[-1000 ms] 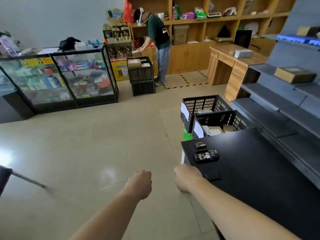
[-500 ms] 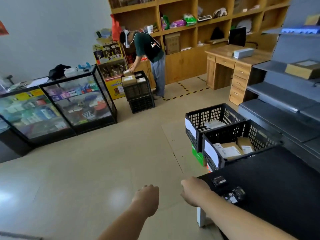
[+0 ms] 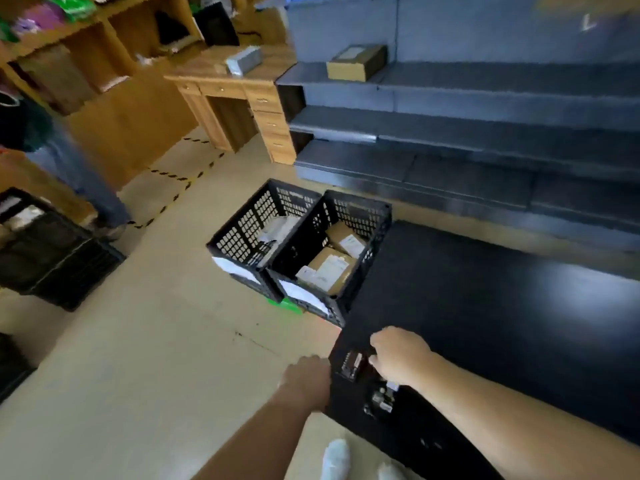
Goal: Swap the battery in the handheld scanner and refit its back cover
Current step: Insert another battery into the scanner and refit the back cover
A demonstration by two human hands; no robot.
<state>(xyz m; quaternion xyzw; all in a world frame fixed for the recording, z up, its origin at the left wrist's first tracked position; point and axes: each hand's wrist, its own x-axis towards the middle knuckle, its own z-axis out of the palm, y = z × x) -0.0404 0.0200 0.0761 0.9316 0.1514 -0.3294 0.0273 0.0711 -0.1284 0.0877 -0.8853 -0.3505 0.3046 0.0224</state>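
Note:
The view is motion-blurred. A black table (image 3: 485,323) fills the lower right. Near its left corner lies a small dark battery-like block (image 3: 351,364) with a pale label. Just nearer to me lies the black handheld scanner (image 3: 381,400), with pale parts showing on its upper side. My right hand (image 3: 401,355) hovers over the table with its fingers curled down, the fingertips right beside the small block; the blur hides whether they touch it. My left hand (image 3: 306,377) is a closed fist off the table's left edge, holding nothing.
Two black slatted crates (image 3: 242,237) (image 3: 377,216) with cardboard parcels stand on the floor against the table's far left end. Grey tiered shelving (image 3: 450,133) runs behind, bearing a cardboard box (image 3: 356,62). A wooden desk (image 3: 235,88), another person (image 3: 69,161) and more stacked crates (image 3: 52,258) are at left.
My view has swung right and down toward the table. My right hand has moved from the table's edge onto the table beside the small block. My left hand stayed in a fist.

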